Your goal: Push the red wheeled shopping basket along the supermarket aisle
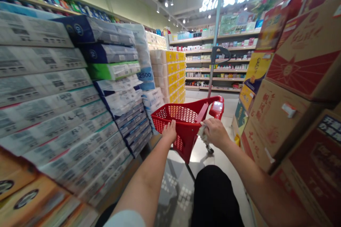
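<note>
A red plastic shopping cart (185, 138) with a perforated basket stands in front of me in the aisle. My left hand (169, 132) rests against the near side of the basket, just at its rim, fingers stretched out. On the cart's right side, my right hand (216, 133) is closed around a crumpled, pale cloth (203, 133) and presses it near the corner of the basket below the handle (216, 109). The palm of that hand and part of the cloth are hidden. A caster wheel (210, 149) shows beneath the cart.
Wrapped paper packs (61, 113) are stacked high on the left. Yellow-and-white packs (170, 74) stand beyond them. Cardboard cartons (279, 113) line the right side. A grey upright pole (213, 46) rises behind the cart, with stocked shelves (229, 60) at the back.
</note>
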